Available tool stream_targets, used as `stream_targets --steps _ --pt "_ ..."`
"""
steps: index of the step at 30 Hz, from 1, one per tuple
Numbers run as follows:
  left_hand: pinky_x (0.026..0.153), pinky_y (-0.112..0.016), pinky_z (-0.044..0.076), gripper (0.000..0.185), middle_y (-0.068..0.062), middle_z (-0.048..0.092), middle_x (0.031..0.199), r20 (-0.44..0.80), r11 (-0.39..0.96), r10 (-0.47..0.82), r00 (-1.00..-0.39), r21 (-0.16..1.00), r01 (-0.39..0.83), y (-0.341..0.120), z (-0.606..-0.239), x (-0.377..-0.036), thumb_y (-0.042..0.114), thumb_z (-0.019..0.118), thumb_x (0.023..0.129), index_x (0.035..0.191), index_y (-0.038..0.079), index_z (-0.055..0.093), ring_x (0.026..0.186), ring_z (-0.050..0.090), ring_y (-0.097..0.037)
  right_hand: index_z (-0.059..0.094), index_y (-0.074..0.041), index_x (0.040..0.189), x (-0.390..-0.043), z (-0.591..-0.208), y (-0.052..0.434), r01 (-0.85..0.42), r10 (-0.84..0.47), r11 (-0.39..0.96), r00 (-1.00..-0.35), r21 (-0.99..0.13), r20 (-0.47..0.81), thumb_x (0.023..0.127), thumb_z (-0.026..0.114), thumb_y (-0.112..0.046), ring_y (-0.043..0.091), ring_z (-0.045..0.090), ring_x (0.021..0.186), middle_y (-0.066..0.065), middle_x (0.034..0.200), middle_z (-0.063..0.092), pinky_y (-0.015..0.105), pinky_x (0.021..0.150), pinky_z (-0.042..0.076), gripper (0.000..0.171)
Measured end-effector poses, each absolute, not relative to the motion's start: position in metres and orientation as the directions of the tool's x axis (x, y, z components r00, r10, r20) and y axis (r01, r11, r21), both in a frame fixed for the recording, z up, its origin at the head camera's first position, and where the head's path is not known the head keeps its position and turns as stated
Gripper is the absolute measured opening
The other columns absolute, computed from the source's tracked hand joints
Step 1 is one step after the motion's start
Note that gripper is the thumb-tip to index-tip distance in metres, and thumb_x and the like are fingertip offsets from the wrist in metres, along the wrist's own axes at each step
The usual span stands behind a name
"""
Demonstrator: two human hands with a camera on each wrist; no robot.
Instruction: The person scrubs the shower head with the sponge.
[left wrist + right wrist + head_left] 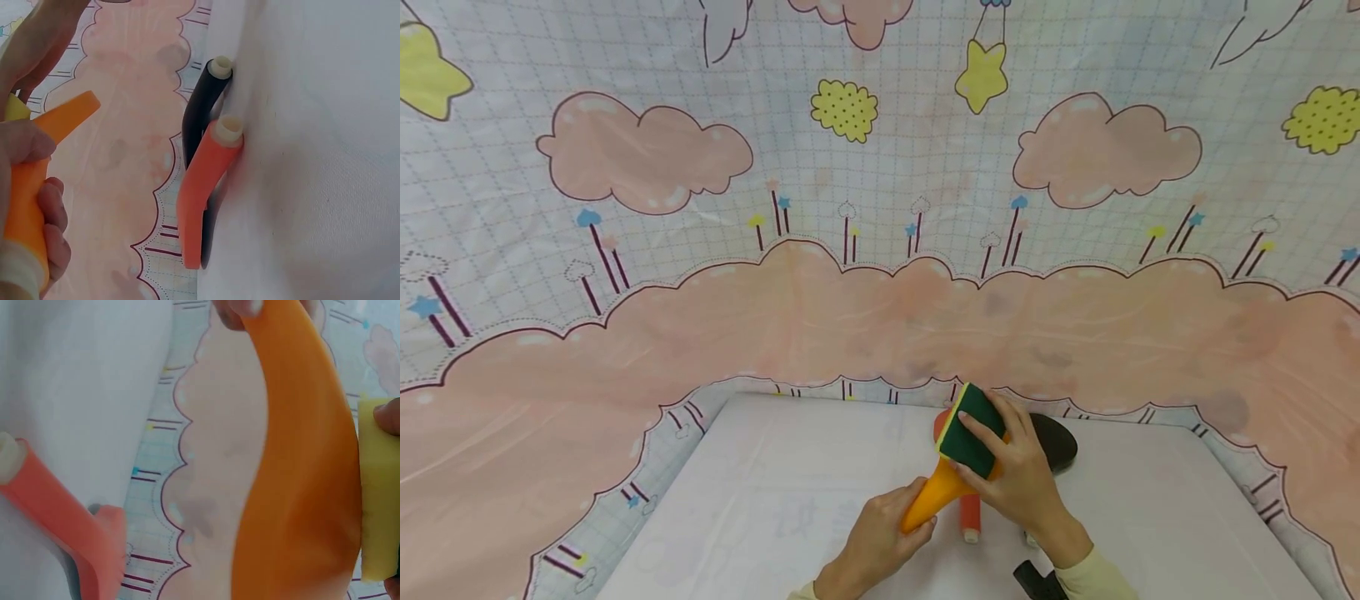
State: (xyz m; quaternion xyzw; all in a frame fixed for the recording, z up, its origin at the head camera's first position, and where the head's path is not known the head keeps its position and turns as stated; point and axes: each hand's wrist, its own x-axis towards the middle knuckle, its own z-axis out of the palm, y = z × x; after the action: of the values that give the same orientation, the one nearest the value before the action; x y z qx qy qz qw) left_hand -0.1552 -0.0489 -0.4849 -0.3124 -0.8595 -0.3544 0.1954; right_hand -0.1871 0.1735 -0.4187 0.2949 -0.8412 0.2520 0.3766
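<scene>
My left hand grips the handle of an orange spoon-shaped utensil, which tilts up and away to the right. Its pale end cap shows below the left fingers in the left wrist view. My right hand holds a sponge, green on the outer face and yellow beneath, against the utensil's wide head. The yellow side of the sponge lies along the edge of the orange head in the right wrist view. Most of that head is hidden behind sponge and hand in the head view.
A red utensil with a pale handle tip lies on the white table, partly covered by the orange one. A black utensil lies beside it, behind my right hand. The patterned cloth hangs beyond the table's far edge.
</scene>
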Motion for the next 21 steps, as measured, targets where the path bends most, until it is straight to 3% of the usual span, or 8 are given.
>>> stream_targets --steps 6,8,10,15,18,21 --pt "0.076 -0.021 0.057 0.040 -0.005 0.074 0.103 0.569 0.516 0.371 -0.734 0.531 0.673 -0.047 -0.485 -0.157 0.018 0.071 0.089 0.125 0.002 0.061 0.078 0.064 -0.005 0.066 -0.022 0.126 -0.181 -0.425 0.167 -0.696 -0.336 0.697 -0.530 -0.173 0.778 0.087 0.062 -0.060 0.034 0.039 0.132 0.018 0.147 0.045 0.055 0.090 0.054 0.055" --pt "0.077 -0.022 0.057 0.039 -0.005 0.074 0.104 0.553 0.510 0.366 -0.748 0.553 0.658 -0.047 -0.484 -0.158 0.020 0.069 0.090 0.125 0.004 0.061 0.079 0.065 -0.005 0.066 -0.022 0.126 -0.180 -0.426 0.167 -0.700 -0.337 0.693 -0.523 -0.170 0.783 0.089 0.060 -0.061 0.034 0.040 0.131 0.018 0.146 0.045 0.055 0.088 0.055 0.055" --pt "0.077 -0.021 0.057 0.039 -0.005 0.074 0.105 0.535 0.505 0.358 -0.765 0.578 0.641 -0.047 -0.482 -0.158 0.022 0.068 0.092 0.126 0.005 0.061 0.079 0.064 -0.005 0.067 -0.021 0.126 -0.178 -0.428 0.167 -0.702 -0.331 0.693 -0.513 -0.165 0.792 0.091 0.047 -0.066 0.034 0.041 0.129 0.019 0.145 0.046 0.056 0.087 0.055 0.060" --pt "0.077 -0.020 0.056 0.043 -0.006 0.073 0.107 0.503 0.492 0.327 -0.800 0.632 0.599 -0.046 -0.480 -0.158 0.029 0.066 0.094 0.128 0.004 0.061 0.080 0.064 -0.004 0.066 -0.021 0.126 -0.177 -0.432 0.170 -0.684 -0.296 0.706 -0.523 -0.186 0.799 0.090 0.046 -0.068 0.034 0.041 0.129 0.019 0.146 0.045 0.054 0.089 0.055 0.062" --pt "0.076 -0.020 0.056 0.045 -0.007 0.074 0.106 0.500 0.488 0.306 -0.810 0.648 0.585 -0.046 -0.479 -0.158 0.031 0.066 0.094 0.128 0.002 0.061 0.080 0.064 -0.004 0.065 -0.021 0.127 -0.177 -0.435 0.172 -0.670 -0.266 0.710 -0.540 -0.217 0.798 0.089 0.047 -0.068 0.034 0.041 0.130 0.018 0.147 0.045 0.039 0.102 0.050 0.063" --pt "0.076 -0.020 0.056 0.048 -0.006 0.074 0.106 0.500 0.488 0.289 -0.816 0.656 0.575 -0.045 -0.478 -0.159 0.034 0.065 0.094 0.129 0.002 0.060 0.080 0.063 -0.004 0.065 -0.021 0.128 -0.178 -0.437 0.173 -0.667 -0.240 0.705 -0.546 -0.243 0.803 0.089 0.049 -0.068 0.034 0.040 0.132 0.018 0.148 0.044 0.021 0.111 0.034 0.063"
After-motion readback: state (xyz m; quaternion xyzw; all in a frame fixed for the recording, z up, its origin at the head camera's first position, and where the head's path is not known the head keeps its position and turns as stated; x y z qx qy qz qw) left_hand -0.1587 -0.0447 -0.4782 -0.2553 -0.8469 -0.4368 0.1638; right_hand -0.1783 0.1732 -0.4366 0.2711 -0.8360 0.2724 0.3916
